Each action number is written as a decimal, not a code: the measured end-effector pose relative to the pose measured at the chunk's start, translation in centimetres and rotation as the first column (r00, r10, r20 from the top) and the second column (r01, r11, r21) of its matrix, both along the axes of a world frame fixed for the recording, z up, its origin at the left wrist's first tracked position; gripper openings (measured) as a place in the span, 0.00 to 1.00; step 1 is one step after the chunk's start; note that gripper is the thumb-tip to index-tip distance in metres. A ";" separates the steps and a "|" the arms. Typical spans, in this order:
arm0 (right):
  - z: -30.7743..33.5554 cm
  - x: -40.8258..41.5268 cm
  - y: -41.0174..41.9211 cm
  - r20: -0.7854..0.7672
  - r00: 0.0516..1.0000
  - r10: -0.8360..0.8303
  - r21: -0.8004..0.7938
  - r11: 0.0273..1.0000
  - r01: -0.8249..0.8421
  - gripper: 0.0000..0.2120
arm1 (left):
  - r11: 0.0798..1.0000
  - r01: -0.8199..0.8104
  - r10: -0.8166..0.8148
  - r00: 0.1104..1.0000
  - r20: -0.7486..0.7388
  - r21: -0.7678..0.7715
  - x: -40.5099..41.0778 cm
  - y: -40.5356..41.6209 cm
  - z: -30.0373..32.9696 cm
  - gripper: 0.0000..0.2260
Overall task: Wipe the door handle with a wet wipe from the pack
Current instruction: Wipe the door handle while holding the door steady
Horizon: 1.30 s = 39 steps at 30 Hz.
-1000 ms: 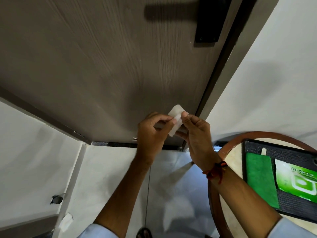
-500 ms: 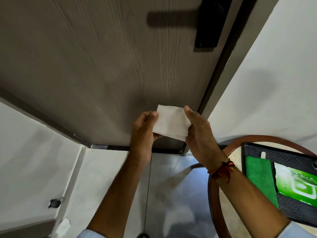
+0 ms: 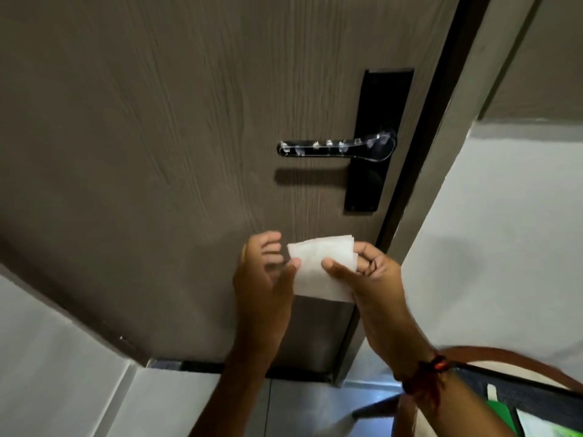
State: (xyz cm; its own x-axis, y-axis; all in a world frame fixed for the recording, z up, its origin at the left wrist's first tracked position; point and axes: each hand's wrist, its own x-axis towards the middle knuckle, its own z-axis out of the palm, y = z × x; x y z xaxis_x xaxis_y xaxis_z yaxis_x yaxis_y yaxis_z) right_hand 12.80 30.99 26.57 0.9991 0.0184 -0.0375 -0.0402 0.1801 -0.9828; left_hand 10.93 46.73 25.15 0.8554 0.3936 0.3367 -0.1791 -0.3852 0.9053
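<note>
A white wet wipe (image 3: 320,269), unfolded into a flat rectangle, is held between both hands in front of the brown door. My left hand (image 3: 265,279) pinches its left edge with the thumb, other fingers spread. My right hand (image 3: 366,272) grips its right side between thumb and fingers. The black lever door handle (image 3: 334,149) on its black backplate (image 3: 378,137) sits above the hands, apart from the wipe. A corner of the green wipe pack (image 3: 542,427) shows at the bottom right.
The brown wood-grain door (image 3: 157,152) fills the view, with its dark frame (image 3: 441,121) and a white wall (image 3: 504,231) at the right. A round wooden-rimmed table (image 3: 520,357) with a black tray (image 3: 536,395) stands at the bottom right. Tiled floor lies below.
The view has tilted up, bringing the door handle into sight. Both hands rose toward the handle with the wipe, which went from folded to spread out.
</note>
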 end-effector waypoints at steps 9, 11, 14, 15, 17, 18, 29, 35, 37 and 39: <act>8.0 1.6 0.8 0.149 0.989 0.004 -0.079 0.997 0.008 0.07 | 0.854 0.001 -0.157 0.954 0.256 0.520 -0.3 -3.7 2.3 0.28; 8.6 1.1 0.9 0.121 0.992 0.042 -0.058 0.998 -0.035 0.08 | 0.840 -0.049 -0.138 0.944 0.301 0.540 0.3 -3.7 3.0 0.28; 9.2 0.8 0.8 0.063 0.997 0.049 -0.003 0.999 -0.049 0.07 | 0.845 -0.047 -0.160 0.928 0.336 0.533 0.5 -3.0 3.1 0.30; 9.4 0.7 0.7 0.047 0.998 0.041 0.002 0.999 -0.042 0.07 | 0.847 -0.037 -0.171 0.926 0.338 0.531 0.5 -2.9 3.1 0.31; 9.8 0.7 0.8 0.037 0.999 0.011 0.008 1.000 -0.012 0.06 | 0.846 -0.015 -0.203 0.915 0.348 0.534 0.3 -2.4 3.3 0.26; 10.1 0.6 0.8 0.044 0.999 -0.023 0.034 0.999 0.021 0.05 | 0.841 -0.006 -0.222 0.908 0.355 0.541 0.3 -2.3 3.5 0.25; 11.6 -0.9 1.5 0.702 0.513 -0.493 0.007 0.725 0.688 0.19 | 0.722 -0.160 -0.076 0.949 0.307 0.673 4.3 5.4 7.8 0.30; 6.8 3.2 4.2 0.825 0.561 -0.071 -0.429 0.566 0.704 0.26 | 0.566 -0.344 -0.024 0.901 0.433 0.749 9.3 7.5 12.3 0.30; 5.5 4.7 4.3 0.836 0.549 -0.025 -0.481 0.447 0.754 0.28 | 0.550 -0.387 -0.009 0.883 0.468 0.740 11.0 7.3 13.4 0.30; 4.7 6.0 4.2 0.847 0.531 -0.008 -0.501 0.320 0.804 0.30 | 0.498 -0.450 0.013 0.859 0.512 0.742 12.4 7.5 13.9 0.30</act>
